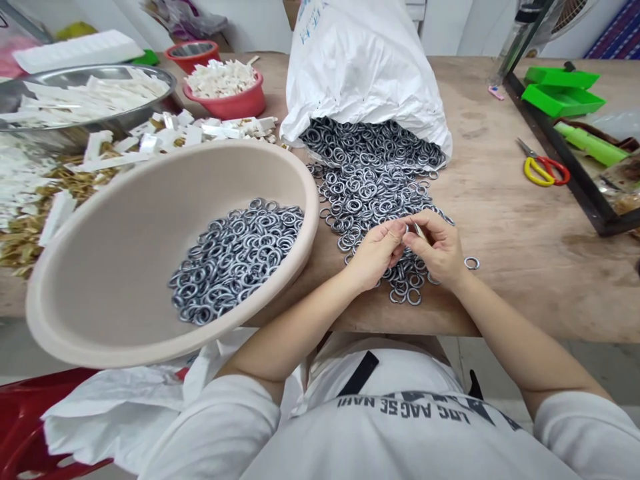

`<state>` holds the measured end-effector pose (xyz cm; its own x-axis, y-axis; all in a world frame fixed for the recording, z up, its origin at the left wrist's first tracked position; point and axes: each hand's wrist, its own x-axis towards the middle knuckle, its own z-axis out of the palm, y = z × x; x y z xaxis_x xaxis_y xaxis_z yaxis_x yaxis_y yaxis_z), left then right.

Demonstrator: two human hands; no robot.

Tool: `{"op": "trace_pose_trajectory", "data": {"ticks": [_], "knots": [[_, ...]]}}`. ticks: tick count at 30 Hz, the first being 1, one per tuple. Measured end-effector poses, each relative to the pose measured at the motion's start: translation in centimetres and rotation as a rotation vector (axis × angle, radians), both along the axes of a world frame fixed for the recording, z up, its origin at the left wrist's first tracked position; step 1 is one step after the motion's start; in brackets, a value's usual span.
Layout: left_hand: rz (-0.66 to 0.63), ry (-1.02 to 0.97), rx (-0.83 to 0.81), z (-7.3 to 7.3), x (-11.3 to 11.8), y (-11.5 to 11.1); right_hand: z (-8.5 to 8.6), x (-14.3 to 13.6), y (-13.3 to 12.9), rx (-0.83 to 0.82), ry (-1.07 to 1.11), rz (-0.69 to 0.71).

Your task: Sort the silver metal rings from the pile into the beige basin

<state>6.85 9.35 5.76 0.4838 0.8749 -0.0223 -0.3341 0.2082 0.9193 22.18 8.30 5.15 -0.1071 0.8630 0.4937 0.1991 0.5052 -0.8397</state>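
Observation:
A heap of grey metal rings (367, 190) spills from a white sack (360, 60) onto the table. Over the near end of this heap, my left hand (377, 253) and my right hand (437, 247) meet at the fingertips. Both are closed in a pinch. Shiny ring edges show between thumbs and fingers, one at each hand, though the fingers cover most of them. More rings fill the right side of a large beige basin (110, 220), to the left of my hands. One loose ring (471, 263) lies just right of my right wrist.
Scissors (543, 167) with red and yellow handles lie right, near a black metal frame (565, 160) and green trays (563, 100). Left stand a steel bowl (173, 90) of white pieces and a red bowl (237, 103). The basin overhangs the table's front edge.

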Motion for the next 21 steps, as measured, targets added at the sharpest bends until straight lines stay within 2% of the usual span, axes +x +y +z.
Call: {"op": "trace_pose_trajectory", "data": {"ticks": [6,10,14,16,18,21], "knots": [[0.000,0.031,0.045,-0.3,0.3,0.3,-0.5,-0.3,0.6,-0.118,0.103,-0.024],[0.059,0.005,0.045,0.5,0.5,-0.6,0.3,-0.2,0.2,-0.049,0.051,-0.015],[0.066,-0.018,-0.058,1.8,0.0,-4.2,2.4,-0.3,-2.8,-0.013,-0.043,0.029],[0.059,-0.024,-0.103,1.9,-0.5,-6.4,2.8,-0.8,-5.0,-0.050,-0.072,0.055],[0.091,-0.029,-0.133,1.2,-1.0,-8.2,2.2,-1.6,-6.9,-0.114,-0.027,0.077],[0.115,-0.054,-0.203,-0.8,-1.3,-9.6,-0.1,-2.6,-8.7,-0.258,0.126,0.052]]}}
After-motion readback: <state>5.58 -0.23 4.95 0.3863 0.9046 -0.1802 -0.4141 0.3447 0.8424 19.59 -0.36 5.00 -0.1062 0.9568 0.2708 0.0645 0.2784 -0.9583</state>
